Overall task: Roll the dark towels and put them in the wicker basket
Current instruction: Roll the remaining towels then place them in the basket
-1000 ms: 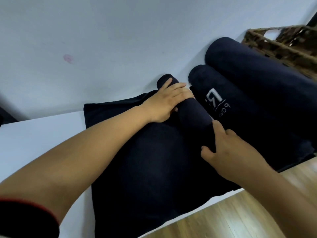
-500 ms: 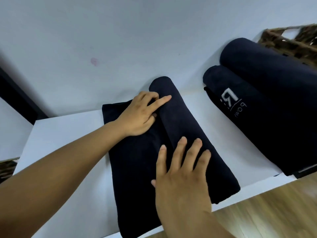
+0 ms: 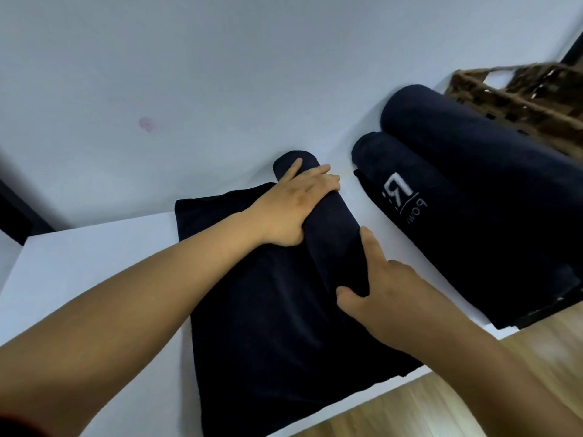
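Three dark towels in all. One is the partly rolled towel [image 3: 277,326] at the centre: its flat half spreads toward 7 o'clock, and the rolled part runs along its edge from 12 toward 5 o'clock. The other two are finished rolls lying side by side and touching at 3 o'clock: the logo towel [image 3: 441,234], with pale lettering on it, and the plain towel [image 3: 473,159] just beyond it at 2 o'clock. None of the three is in the basket. One wicker basket [image 3: 511,99] stands at 2 o'clock against the plain towel's far side, partly cut off by the frame.

Two hands, both on the roll. The left hand [image 3: 293,209] lies over its far end, fingers [image 3: 318,178] stretched nearly straight across the top and pressing down. The right hand [image 3: 388,298] takes the near part, thumb on the near side and fingers [image 3: 367,247] reaching over the far side, so it grips the roll between them.

One white counter [image 3: 94,266] carries everything, its front edge running from 6 to 4 o'clock. Behind it is a pale wall [image 3: 220,74] with one pink smudge [image 3: 147,124] at 10 o'clock. A wooden floor [image 3: 410,411] shows at 5 o'clock
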Demonstrator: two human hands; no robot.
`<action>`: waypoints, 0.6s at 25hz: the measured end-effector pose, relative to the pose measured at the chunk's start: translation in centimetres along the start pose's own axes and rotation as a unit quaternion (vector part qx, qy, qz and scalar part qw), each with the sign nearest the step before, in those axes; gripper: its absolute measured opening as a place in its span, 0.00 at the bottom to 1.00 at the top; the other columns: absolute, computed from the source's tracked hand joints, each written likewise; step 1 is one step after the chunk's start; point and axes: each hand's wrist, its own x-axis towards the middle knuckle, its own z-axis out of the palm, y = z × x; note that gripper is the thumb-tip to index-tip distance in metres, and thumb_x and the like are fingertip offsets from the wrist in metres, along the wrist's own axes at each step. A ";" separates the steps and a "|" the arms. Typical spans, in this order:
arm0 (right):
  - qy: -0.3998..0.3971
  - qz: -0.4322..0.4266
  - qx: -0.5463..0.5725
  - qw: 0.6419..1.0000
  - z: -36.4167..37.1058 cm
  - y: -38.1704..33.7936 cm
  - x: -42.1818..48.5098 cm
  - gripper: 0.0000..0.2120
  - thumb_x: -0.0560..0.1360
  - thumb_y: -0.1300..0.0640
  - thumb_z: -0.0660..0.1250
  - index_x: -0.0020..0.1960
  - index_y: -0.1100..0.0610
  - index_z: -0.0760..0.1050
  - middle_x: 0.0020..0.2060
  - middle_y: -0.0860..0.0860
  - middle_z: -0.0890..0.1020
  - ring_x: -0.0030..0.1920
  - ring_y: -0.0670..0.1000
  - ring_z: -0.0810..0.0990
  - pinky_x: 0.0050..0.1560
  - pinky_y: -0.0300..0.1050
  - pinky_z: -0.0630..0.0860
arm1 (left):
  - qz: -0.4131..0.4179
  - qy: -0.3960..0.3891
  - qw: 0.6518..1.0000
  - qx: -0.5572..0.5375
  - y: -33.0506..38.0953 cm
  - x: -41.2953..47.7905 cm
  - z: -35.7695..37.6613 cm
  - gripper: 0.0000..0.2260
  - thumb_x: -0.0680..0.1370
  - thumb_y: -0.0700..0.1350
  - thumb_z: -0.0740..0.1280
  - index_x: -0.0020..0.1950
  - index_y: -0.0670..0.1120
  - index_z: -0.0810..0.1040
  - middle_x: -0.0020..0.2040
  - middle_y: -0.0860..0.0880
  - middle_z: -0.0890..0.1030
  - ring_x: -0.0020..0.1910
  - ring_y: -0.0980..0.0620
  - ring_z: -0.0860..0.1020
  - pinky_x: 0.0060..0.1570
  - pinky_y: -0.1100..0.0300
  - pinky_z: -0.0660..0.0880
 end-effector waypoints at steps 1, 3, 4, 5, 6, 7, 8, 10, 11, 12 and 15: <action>0.003 0.018 -0.012 1.000 -0.5 0.8 0.3 0.41 0.76 0.37 0.59 0.75 0.41 0.32 0.50 0.53 0.75 0.43 0.53 0.78 0.45 0.51 0.79 | -0.007 0.006 1.000 -0.006 0.5 1.1 0.7 0.39 0.64 0.35 0.70 0.74 0.43 0.63 0.75 0.47 0.65 0.79 0.46 0.55 0.76 0.39 0.44; 0.025 0.049 -0.075 0.996 -1.2 1.9 0.8 0.40 0.77 0.39 0.57 0.76 0.43 0.32 0.59 0.56 0.72 0.48 0.56 0.78 0.42 0.49 0.74 | -0.020 0.028 0.999 0.000 1.6 2.9 2.1 0.41 0.63 0.35 0.70 0.76 0.43 0.62 0.76 0.47 0.64 0.79 0.45 0.55 0.76 0.37 0.45; 0.043 0.059 -0.109 0.991 -1.1 2.1 0.9 0.39 0.78 0.41 0.57 0.76 0.45 0.32 0.62 0.58 0.71 0.50 0.57 0.77 0.40 0.48 0.71 | -0.024 0.038 0.999 0.002 2.0 3.6 2.6 0.41 0.63 0.36 0.70 0.76 0.44 0.62 0.77 0.46 0.63 0.79 0.45 0.54 0.76 0.37 0.45; 0.059 0.063 -0.137 0.987 -0.7 1.8 0.9 0.39 0.79 0.43 0.56 0.77 0.47 0.32 0.63 0.60 0.70 0.52 0.58 0.76 0.39 0.48 0.69 | -0.024 0.045 0.999 0.004 2.2 4.0 2.9 0.41 0.64 0.37 0.70 0.77 0.44 0.61 0.77 0.46 0.62 0.79 0.44 0.54 0.76 0.37 0.45; 0.072 0.063 -0.166 0.981 -0.2 1.3 0.8 0.38 0.80 0.46 0.55 0.77 0.49 0.32 0.62 0.61 0.70 0.52 0.59 0.76 0.39 0.47 0.68 | -0.023 0.049 0.999 0.005 2.2 4.1 2.9 0.42 0.65 0.37 0.70 0.78 0.44 0.60 0.78 0.46 0.61 0.79 0.44 0.53 0.76 0.37 0.45; 0.080 0.060 -0.191 0.976 0.4 0.7 0.5 0.37 0.81 0.49 0.54 0.77 0.51 0.31 0.61 0.61 0.70 0.52 0.59 0.75 0.40 0.48 0.69 | -0.024 0.052 0.998 0.004 2.1 3.7 2.9 0.42 0.66 0.37 0.70 0.78 0.45 0.58 0.79 0.46 0.59 0.79 0.44 0.51 0.76 0.37 0.45; 0.085 0.053 -0.217 0.971 0.9 -0.1 0.1 0.35 0.81 0.52 0.52 0.77 0.52 0.31 0.60 0.63 0.69 0.51 0.60 0.74 0.42 0.49 0.72 | -0.027 0.056 0.998 0.000 1.8 2.9 2.7 0.42 0.67 0.36 0.69 0.79 0.46 0.56 0.79 0.45 0.57 0.80 0.44 0.49 0.76 0.37 0.45; 0.079 0.051 -0.273 0.957 1.6 -1.5 -0.6 0.32 0.80 0.58 0.45 0.76 0.56 0.29 0.62 0.68 0.65 0.52 0.64 0.73 0.51 0.56 0.75 | -0.034 0.063 0.997 -0.012 1.3 0.4 2.3 0.41 0.69 0.35 0.64 0.79 0.47 0.51 0.80 0.43 0.52 0.80 0.42 0.46 0.75 0.36 0.47; 0.075 0.049 -0.288 0.954 2.0 -2.3 -1.2 0.32 0.78 0.59 0.41 0.75 0.58 0.26 0.65 0.71 0.61 0.56 0.67 0.72 0.55 0.60 0.73 | -0.037 0.062 0.997 -0.016 1.2 -1.0 2.0 0.39 0.70 0.36 0.61 0.80 0.47 0.49 0.80 0.42 0.51 0.80 0.42 0.44 0.76 0.37 0.48; 0.072 0.042 -0.292 0.953 2.8 -2.9 -1.8 0.31 0.77 0.59 0.39 0.74 0.60 0.24 0.68 0.74 0.56 0.61 0.71 0.68 0.60 0.64 0.69 | -0.038 0.060 0.997 -0.017 1.0 -2.4 1.8 0.38 0.70 0.37 0.58 0.80 0.47 0.49 0.80 0.41 0.50 0.80 0.41 0.44 0.76 0.39 0.49; 0.089 -0.004 -0.247 0.965 5.4 -5.1 -3.9 0.36 0.79 0.50 0.55 0.78 0.62 0.40 0.70 0.80 0.45 0.68 0.82 0.53 0.66 0.76 0.50 | -0.050 0.066 0.996 -0.017 0.3 -6.1 1.1 0.38 0.69 0.36 0.58 0.80 0.45 0.52 0.79 0.39 0.52 0.79 0.40 0.47 0.77 0.45 0.51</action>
